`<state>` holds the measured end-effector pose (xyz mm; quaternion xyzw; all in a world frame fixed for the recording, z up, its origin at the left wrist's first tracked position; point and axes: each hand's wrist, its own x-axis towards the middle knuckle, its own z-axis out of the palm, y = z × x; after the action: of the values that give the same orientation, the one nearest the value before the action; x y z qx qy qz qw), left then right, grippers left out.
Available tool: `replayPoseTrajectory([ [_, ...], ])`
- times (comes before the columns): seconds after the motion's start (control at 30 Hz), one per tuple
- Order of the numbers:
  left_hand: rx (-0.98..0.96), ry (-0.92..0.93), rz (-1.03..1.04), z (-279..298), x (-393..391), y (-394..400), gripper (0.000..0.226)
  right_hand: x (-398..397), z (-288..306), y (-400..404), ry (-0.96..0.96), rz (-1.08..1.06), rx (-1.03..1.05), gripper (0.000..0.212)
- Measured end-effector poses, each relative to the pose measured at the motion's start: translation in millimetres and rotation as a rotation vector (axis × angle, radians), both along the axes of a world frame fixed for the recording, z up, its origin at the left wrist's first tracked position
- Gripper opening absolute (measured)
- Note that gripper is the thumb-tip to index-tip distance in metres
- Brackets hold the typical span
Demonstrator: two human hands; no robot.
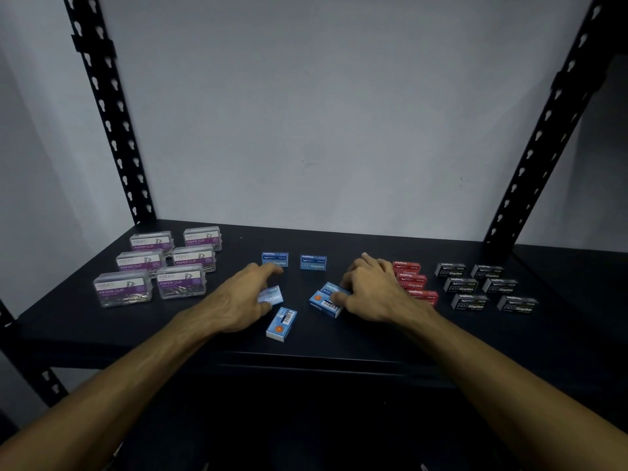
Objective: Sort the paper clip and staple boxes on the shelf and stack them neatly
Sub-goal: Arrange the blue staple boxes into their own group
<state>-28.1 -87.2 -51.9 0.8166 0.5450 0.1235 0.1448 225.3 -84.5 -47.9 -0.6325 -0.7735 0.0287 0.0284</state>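
On dark shelf (339, 338), six clear paper clip boxes (159, 263) grouped left, black staple boxes (482, 287) and red staple boxes (413, 280) right, blue staple boxes (295, 261) centre. Left hand (244, 297) grasping one blue box (271, 295); right hand (370, 290) pinching another tilted box (326, 302).

Both bare forearms reach forward, palms down. Left hand (242, 298) grips with curled fingers, index finger extended. Right hand (372, 291) pinches, knuckles raised, fingers bent.

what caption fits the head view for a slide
Both hands sorting blue staple boxes on a dark shelf.
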Motion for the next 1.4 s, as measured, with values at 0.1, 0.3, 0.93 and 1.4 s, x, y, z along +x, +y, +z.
replayPoseTrajectory([
  [0.1, 0.005, -0.038, -0.023, -1, -2, 2, 0.066, 0, 2, -2, 0.025, -0.014, 0.011, 0.045],
  [0.3, 0.019, -0.078, -0.037, -4, -9, 6, 0.055, -1, 3, -2, 0.08, -0.022, 0.099, 0.032],
  [0.93, 0.042, -0.048, 0.102, -2, -10, 23, 0.023, -15, 19, 6, 0.25, -0.026, 0.174, 0.012],
  [1.4, 0.04, -0.068, 0.074, -4, -11, 28, 0.025, -43, 13, 20, 0.518, -0.017, -0.041, 0.015],
])
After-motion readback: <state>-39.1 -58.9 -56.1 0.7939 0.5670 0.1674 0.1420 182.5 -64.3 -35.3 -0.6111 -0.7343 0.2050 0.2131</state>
